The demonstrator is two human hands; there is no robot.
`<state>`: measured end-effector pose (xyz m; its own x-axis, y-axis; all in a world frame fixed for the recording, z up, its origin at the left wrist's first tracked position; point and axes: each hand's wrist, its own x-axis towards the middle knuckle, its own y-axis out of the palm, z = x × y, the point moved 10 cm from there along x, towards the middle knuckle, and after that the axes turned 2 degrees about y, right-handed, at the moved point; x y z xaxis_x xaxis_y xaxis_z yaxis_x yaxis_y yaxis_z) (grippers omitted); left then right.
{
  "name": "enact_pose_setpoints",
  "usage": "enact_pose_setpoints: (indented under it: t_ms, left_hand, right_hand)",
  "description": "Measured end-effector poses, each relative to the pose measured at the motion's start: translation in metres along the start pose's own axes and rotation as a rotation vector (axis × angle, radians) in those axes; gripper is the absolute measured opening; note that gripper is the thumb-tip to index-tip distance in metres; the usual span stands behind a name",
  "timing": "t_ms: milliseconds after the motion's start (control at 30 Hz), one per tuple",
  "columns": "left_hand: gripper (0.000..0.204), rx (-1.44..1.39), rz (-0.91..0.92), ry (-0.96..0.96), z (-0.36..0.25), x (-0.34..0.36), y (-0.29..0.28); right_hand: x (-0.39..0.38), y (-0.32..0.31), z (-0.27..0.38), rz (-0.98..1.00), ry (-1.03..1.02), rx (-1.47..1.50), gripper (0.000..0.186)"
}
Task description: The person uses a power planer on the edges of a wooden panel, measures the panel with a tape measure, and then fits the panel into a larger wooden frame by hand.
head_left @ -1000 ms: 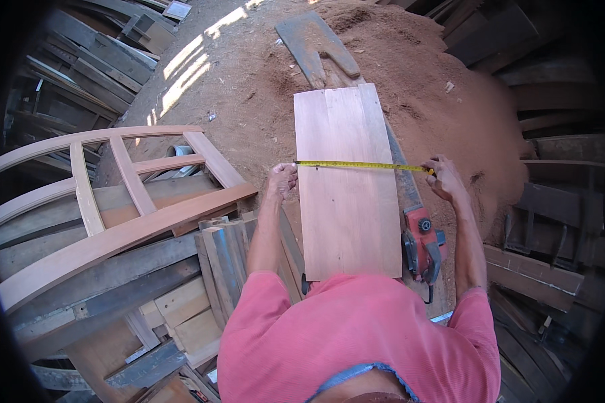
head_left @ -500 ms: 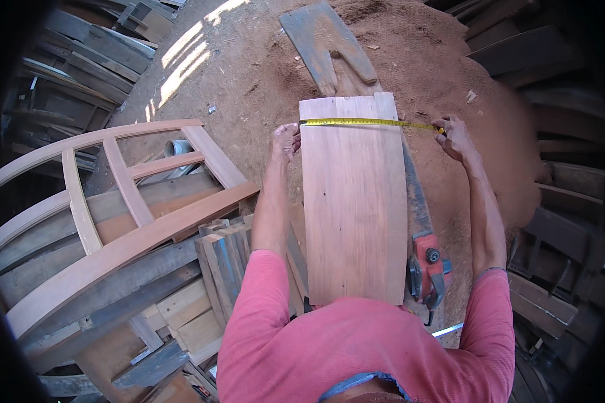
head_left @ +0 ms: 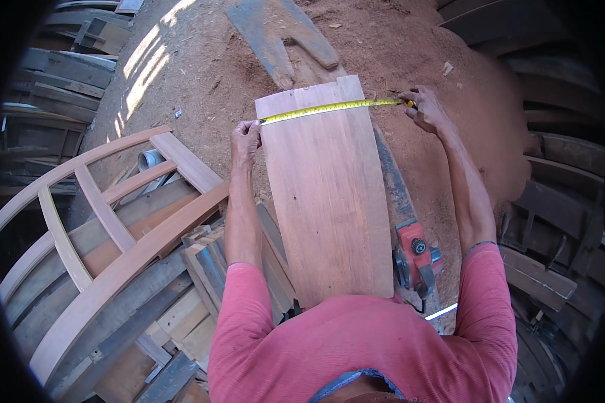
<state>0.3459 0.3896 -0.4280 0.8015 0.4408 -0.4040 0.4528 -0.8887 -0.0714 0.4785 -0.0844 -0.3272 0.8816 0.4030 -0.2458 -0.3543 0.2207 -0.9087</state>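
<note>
A pale reddish wooden panel point(head_left: 324, 215) lies lengthwise in front of me. Across its far end stretches a yellow tape measure point(head_left: 312, 111). My left hand point(head_left: 247, 140) pinches the tape's end at the panel's left edge, fingers closed. Past the right edge, my right hand point(head_left: 425, 111) grips the small case of the tape, partly hidden by the fingers. A red electric planer point(head_left: 415, 258) sits on a dusty plank point(head_left: 391, 168) to the right of the panel.
A wooden lattice frame point(head_left: 104, 205) rests on stacked boards point(head_left: 198, 265) at the left. Sawdust covers the ground point(head_left: 470, 154). Offcuts point(head_left: 551, 269) are piled along the right, and more timber point(head_left: 70, 80) at the upper left. A notched board point(head_left: 255, 33) lies beyond the panel.
Both hands have moved forward along the panel, carrying the stretched tape from partway down it to near its far end. The scene has also shifted left in the view.
</note>
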Motion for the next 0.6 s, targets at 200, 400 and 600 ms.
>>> enact_pose_setpoints:
  t_ms: [200,400,600]
  left_hand:
    - [0.017,0.099,0.076,-0.048,0.008,0.005,-0.004]
    - [0.053,-0.386,0.141,-0.219,0.054,-0.073,-0.007]
    - [0.069,-0.892,0.669,-0.755,0.143,-0.388,-0.026]
  right_hand:
    - [-0.003,-0.006,0.005,-0.033,0.012,0.002,0.038]
    - [-0.039,-0.006,0.029,0.258,0.063,0.179,0.037]
    - [-0.170,-0.010,0.046,0.374,0.023,0.152,0.035]
